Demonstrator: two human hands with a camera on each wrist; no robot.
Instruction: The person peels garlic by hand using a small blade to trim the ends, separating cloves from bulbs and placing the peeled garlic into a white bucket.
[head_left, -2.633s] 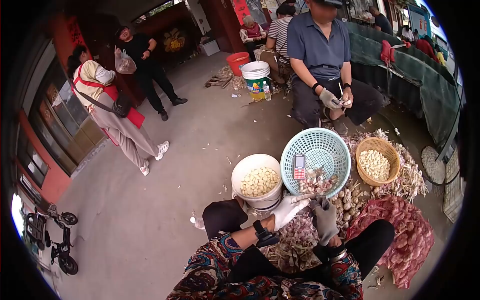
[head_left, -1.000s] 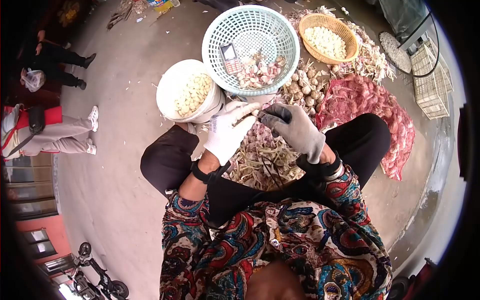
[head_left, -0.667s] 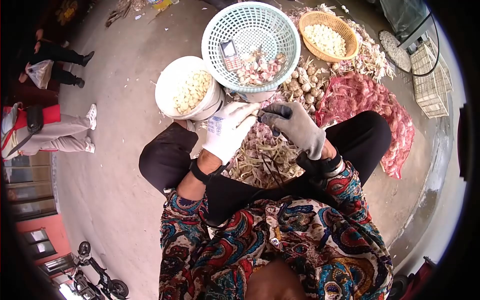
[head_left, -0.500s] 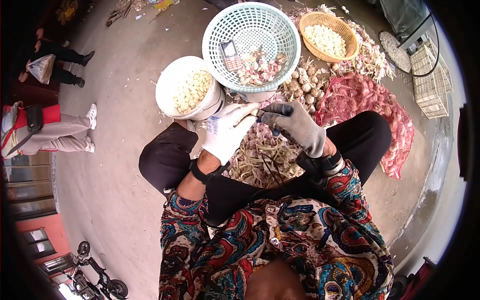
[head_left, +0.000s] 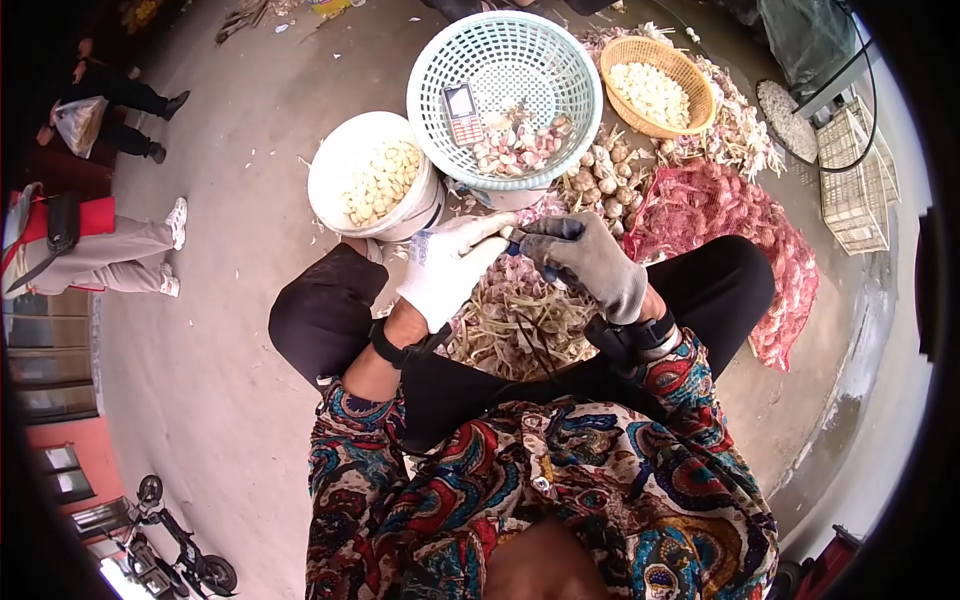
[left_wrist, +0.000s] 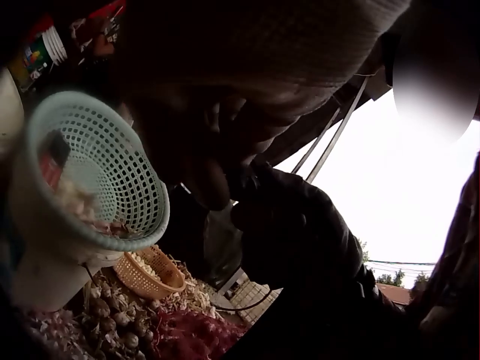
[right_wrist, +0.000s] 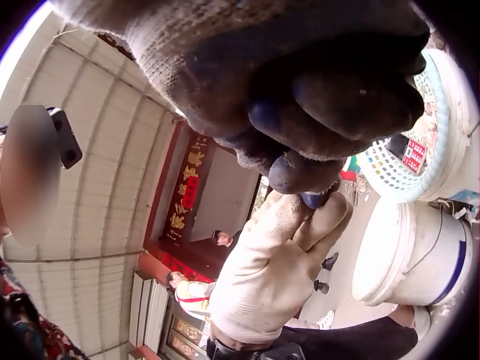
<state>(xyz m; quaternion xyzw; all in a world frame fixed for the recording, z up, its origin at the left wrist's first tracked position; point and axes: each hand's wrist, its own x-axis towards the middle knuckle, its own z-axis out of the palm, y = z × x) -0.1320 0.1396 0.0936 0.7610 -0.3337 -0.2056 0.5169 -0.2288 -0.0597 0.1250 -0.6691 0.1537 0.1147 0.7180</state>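
In the head view my left hand (head_left: 440, 268), in a white glove, pinches a small garlic clove (head_left: 507, 232) between thumb and fingertips. My right hand (head_left: 597, 265) wears a grey glove with dark, blue-tinged fingertips. Its curled fingers meet the left fingertips at the clove, which is mostly hidden. The right wrist view shows the right fingers (right_wrist: 334, 112) bent and their tips against the white glove. Garlic skins and stalks (head_left: 515, 315) lie heaped below both hands. Close beyond the left hand stands a white bucket (head_left: 325, 185) of peeled cloves.
A light blue basket (head_left: 425, 125) holds a phone (head_left: 461, 112) and unpeeled cloves. Right of it are whole garlic bulbs (head_left: 610, 180), a tan basket (head_left: 645, 122) of peeled cloves and a red mesh sack (head_left: 715, 220). Two people stand at the left; white crates (head_left: 850, 190) are at the right.
The head view has tilted down from the street to the lap. Both hands stay together at the clove, with small shifts of the right fingers.
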